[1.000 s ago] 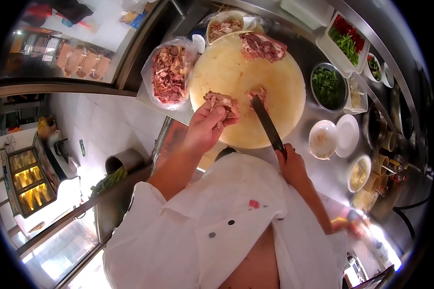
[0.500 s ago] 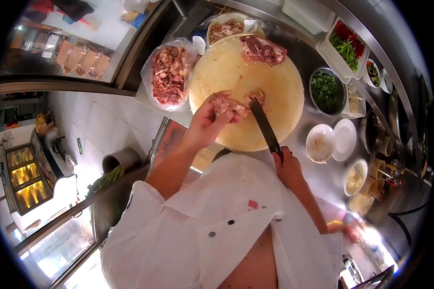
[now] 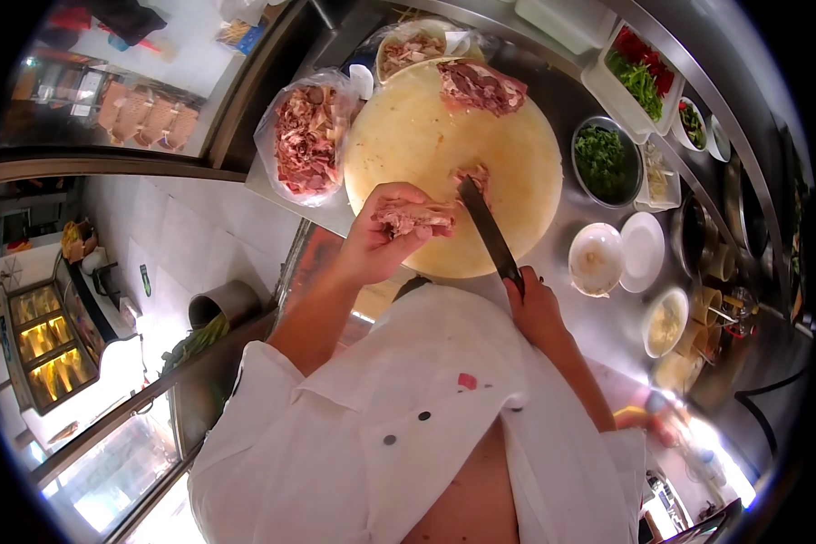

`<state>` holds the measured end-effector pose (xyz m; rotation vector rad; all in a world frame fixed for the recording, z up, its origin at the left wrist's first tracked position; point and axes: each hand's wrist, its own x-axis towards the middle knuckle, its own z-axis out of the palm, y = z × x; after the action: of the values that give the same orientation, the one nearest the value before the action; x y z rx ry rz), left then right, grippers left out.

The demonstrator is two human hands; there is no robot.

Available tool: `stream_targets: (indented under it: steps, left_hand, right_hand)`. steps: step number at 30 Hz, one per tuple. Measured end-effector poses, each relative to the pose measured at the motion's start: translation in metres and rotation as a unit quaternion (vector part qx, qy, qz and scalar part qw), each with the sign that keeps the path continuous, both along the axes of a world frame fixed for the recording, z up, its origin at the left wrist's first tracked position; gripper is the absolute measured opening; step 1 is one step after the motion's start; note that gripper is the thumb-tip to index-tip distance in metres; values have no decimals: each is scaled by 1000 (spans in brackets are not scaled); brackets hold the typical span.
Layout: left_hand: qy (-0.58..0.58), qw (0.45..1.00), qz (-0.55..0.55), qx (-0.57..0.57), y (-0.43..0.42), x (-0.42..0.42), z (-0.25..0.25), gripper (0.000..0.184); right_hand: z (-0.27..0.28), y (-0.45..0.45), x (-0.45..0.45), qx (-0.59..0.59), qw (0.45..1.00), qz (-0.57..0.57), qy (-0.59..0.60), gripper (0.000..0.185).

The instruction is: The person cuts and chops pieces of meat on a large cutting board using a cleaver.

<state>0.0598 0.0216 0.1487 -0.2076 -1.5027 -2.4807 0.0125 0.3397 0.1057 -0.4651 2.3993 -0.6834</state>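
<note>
My left hand (image 3: 385, 238) is closed around a chunk of meat (image 3: 417, 218) above the near left part of a round, pale chopping board (image 3: 408, 136). In my right hand (image 3: 532, 304) is the dark handle of a knife (image 3: 488, 227), its blade slanting up and left over the board. The blade's far end lies at a small heap of cut meat (image 3: 472, 181), partly covering it. A larger slab of meat (image 3: 483, 88) rests at the board's far edge.
Left of the board sits a plastic bag of meat pieces (image 3: 306, 140), and behind it a bowl of meat scraps (image 3: 412, 54). To the right are a metal bowl of chopped greens (image 3: 605, 161), a white bowl (image 3: 597, 257), a white plate (image 3: 642, 251) and a tray of peppers (image 3: 639, 72).
My left hand has turned and drawn slightly left with its chunk of meat, away from the blade. The knife stays at the small heap. The whole view has shifted slightly.
</note>
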Motion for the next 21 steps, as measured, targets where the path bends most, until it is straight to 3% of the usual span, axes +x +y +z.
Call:
stream_targets:
  steps: [2, 5, 8, 14, 21]
  left_hand:
    - [8, 999, 21, -35, -1, 2, 1, 40]
    - [36, 983, -1, -182, -14, 5, 7, 47]
    - [33, 980, 19, -198, -12, 7, 12, 49]
    - [40, 998, 10, -41, -5, 10, 21, 44]
    - [-30, 997, 23, -65, -7, 18, 23, 37]
  right_hand:
    - [0, -1, 0, -1, 1000, -1, 1, 27]
    - [1, -1, 1, 1, 1000, -3, -2, 27]
    - [-1, -1, 1, 1, 1000, -2, -1, 27]
    - [0, -2, 2, -1, 1000, 1, 7, 27]
    - [2, -3, 2, 6, 1000, -2, 0, 27]
